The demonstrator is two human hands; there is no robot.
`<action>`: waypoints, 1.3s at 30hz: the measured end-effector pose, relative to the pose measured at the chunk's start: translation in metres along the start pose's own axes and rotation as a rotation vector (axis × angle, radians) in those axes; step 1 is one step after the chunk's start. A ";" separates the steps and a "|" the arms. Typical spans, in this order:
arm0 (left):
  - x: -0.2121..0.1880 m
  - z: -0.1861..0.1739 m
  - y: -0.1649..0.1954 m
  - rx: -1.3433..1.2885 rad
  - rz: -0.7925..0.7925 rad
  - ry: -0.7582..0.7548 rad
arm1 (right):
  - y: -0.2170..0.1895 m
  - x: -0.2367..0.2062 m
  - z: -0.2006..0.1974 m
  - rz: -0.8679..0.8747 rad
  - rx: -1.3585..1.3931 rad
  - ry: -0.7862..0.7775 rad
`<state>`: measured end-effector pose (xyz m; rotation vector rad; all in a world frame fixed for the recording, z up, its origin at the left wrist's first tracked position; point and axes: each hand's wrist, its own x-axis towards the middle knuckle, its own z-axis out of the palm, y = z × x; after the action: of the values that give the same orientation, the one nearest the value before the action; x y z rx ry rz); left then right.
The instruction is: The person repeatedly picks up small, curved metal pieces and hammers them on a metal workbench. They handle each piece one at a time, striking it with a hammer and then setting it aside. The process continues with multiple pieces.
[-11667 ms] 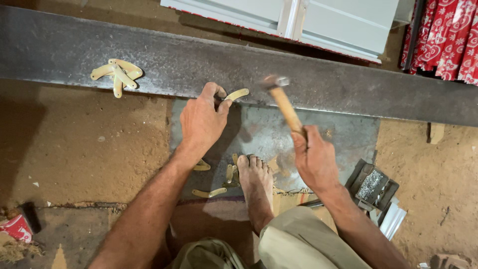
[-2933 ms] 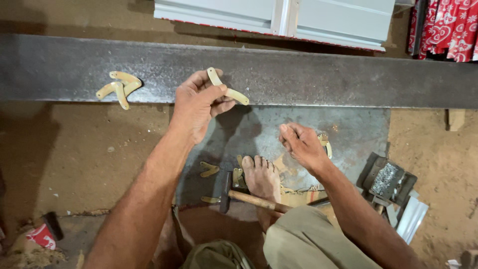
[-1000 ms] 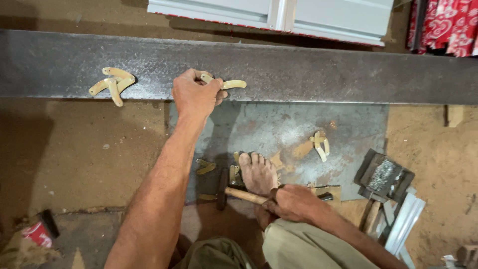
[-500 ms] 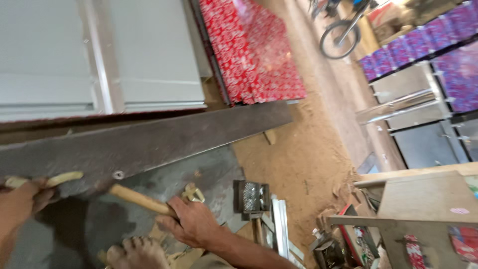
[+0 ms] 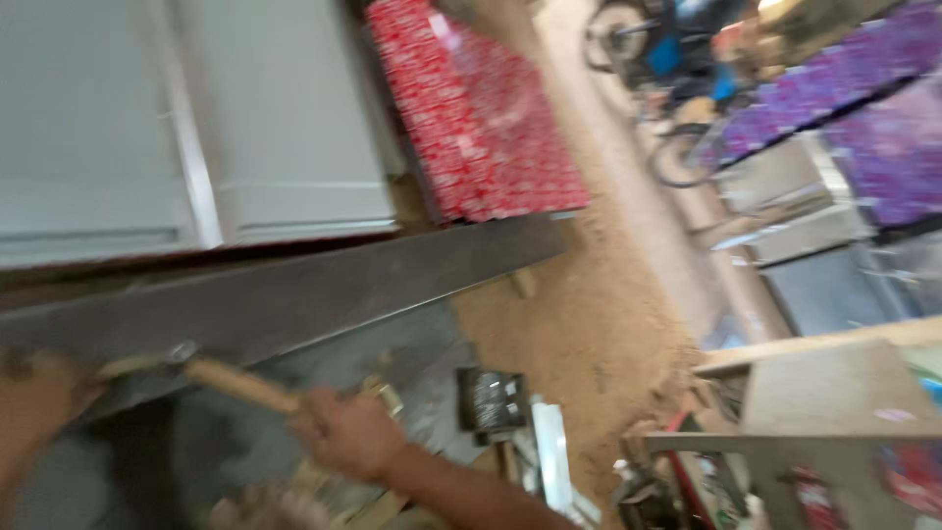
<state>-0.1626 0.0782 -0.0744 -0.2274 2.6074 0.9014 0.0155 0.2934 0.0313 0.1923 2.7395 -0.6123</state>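
The picture is blurred by head motion. My right hand [image 5: 348, 432] grips the wooden handle of a hammer [image 5: 231, 381], whose head points left over the long dark metal beam [image 5: 324, 290]. My left hand [image 5: 34, 412] shows only as a blurred patch at the left edge, on the beam; whether it holds anything cannot be told. A pale curved wooden piece [image 5: 126, 367] lies on the beam by the hammer head. Under my right hand lies a grey metal sheet [image 5: 432, 344] on the floor.
A small dark metal block [image 5: 491, 397] and white strips [image 5: 549, 461] lie on the sawdust floor right of the sheet. Grey cabinets [image 5: 196, 147] and red patterned cloth [image 5: 481, 118] stand behind the beam. A workbench [image 5: 834, 393] and bicycles [image 5: 667, 59] are at the right.
My right hand picked the hammer up off the floor and raised it toward the beam. The view has swung up and to the right, and my left hand has slid nearly out of view.
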 end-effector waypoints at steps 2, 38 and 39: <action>0.009 0.005 -0.015 0.046 0.020 0.004 | 0.006 0.009 0.015 -0.411 -0.258 0.179; -0.055 -0.025 -0.075 -1.351 0.045 -0.433 | 0.015 0.025 0.076 0.297 1.100 -0.434; -0.057 -0.025 -0.076 -1.404 0.035 -0.476 | 0.012 0.029 0.075 0.297 1.060 -0.426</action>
<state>-0.0972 0.0044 -0.0764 -0.2529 1.1770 2.2733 0.0120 0.2732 -0.0479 0.6008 1.7005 -1.7025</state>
